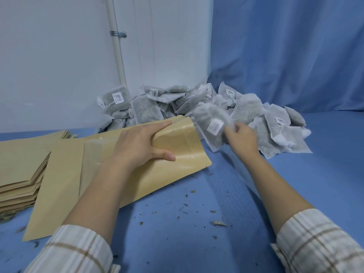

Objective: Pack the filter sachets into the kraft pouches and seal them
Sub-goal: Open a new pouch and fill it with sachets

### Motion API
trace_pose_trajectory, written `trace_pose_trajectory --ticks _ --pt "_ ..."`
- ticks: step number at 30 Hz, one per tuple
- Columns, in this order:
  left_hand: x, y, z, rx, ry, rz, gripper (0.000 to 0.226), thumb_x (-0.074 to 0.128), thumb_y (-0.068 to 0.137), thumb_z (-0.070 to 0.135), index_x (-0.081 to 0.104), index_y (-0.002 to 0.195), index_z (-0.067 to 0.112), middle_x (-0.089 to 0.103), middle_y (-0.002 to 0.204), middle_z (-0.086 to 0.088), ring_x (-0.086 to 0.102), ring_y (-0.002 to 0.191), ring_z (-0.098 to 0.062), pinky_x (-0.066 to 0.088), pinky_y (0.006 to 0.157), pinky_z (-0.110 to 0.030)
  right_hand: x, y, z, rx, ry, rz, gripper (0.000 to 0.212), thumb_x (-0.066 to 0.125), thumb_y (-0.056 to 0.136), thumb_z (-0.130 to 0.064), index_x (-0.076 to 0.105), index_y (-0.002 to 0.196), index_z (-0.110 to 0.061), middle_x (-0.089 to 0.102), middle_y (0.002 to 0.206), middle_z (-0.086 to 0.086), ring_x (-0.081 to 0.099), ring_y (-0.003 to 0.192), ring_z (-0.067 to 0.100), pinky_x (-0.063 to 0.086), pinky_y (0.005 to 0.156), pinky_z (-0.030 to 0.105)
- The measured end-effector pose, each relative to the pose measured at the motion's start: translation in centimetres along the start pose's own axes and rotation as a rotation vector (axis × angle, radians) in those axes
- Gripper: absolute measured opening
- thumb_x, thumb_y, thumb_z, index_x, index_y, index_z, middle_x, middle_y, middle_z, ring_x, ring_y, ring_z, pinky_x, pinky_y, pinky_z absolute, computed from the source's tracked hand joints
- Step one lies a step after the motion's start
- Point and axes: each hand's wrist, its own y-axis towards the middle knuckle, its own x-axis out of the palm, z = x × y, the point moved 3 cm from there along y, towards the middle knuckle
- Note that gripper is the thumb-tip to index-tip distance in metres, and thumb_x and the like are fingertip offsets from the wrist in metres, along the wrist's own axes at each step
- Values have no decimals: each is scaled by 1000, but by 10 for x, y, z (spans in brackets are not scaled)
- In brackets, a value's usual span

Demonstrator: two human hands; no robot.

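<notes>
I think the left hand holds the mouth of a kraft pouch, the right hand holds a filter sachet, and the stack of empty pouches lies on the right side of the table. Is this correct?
Not quite. The head view shows the stack of empty pouches on the left side of the table. The rest holds: the left hand holds the mouth of a kraft pouch, and the right hand holds a filter sachet.

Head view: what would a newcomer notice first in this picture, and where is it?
Probably the big heap of grey filter sachets against the wall at the back. In front of it, the right hand grips one sachet, while the left hand holds a kraft pouch at its mouth. A stack of flat pouches lies far left.
</notes>
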Motion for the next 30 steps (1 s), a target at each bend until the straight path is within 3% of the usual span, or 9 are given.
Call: trace_pose_trajectory --ticks 5,9,12,16,19,21,25,28,30 --pt "-3 -1 -4 -49 -36 24 94 79 45 63 40 131 60 55 131 19 48 120 -13 39 98 -33 -4 2 2 249 704 -208 13 60 83 -16 55 72 -11 49 56 1 40 49 16 34 41 21" --pt "-4 -2 -3 -44 -60 -3 95 75 40 67 41 128 62 56 127 22 47 120 -12 39 100 -34 1 -7 1 235 751 -487 16 60 85 -19 71 85 -7 64 85 11 60 70 20 45 54 22" --pt "-2 -2 3 12 -145 -102 89 75 35 66 43 118 69 52 113 39 46 116 -1 37 91 -17 3 -14 -11 197 744 -631 18 54 90 -14 71 91 -9 68 92 11 65 80 21 51 68 28" --pt "9 0 23 139 -158 -197 89 86 44 52 46 123 62 53 125 33 45 118 6 34 97 -14 19 -32 -44 94 433 -687 26 51 93 -6 61 116 -11 64 110 18 59 103 36 48 90 35" --pt "12 1 25 147 -171 -170 88 85 47 53 43 124 64 54 127 29 46 119 2 36 101 -22 26 -35 -36 158 543 -669 22 35 101 -10 48 119 -8 49 85 8 44 98 20 36 64 3" --pt "10 1 21 130 -176 -153 88 84 47 54 43 125 64 54 127 31 46 119 2 37 100 -23 30 -32 -41 188 409 -626 14 34 100 -5 47 102 -11 36 71 3 39 77 17 30 52 11" --pt "10 2 17 74 -120 -95 90 82 48 59 41 129 60 52 131 27 46 123 -4 37 104 -32 20 -31 -43 17 261 -576 42 50 89 -5 53 48 -15 43 44 -12 35 44 2 30 44 14" --pt "10 2 14 42 -89 -67 91 80 49 61 40 131 59 53 132 25 46 124 -7 37 103 -31 7 -8 -7 -66 -283 -167 36 46 92 -29 68 79 -4 66 82 7 55 78 17 43 71 29" --pt "9 2 13 31 -75 -52 91 80 49 62 41 131 58 53 132 25 46 124 -8 37 102 -30 3 0 19 -24 -710 -112 42 36 96 -39 67 108 -13 52 127 13 43 115 29 33 97 37"
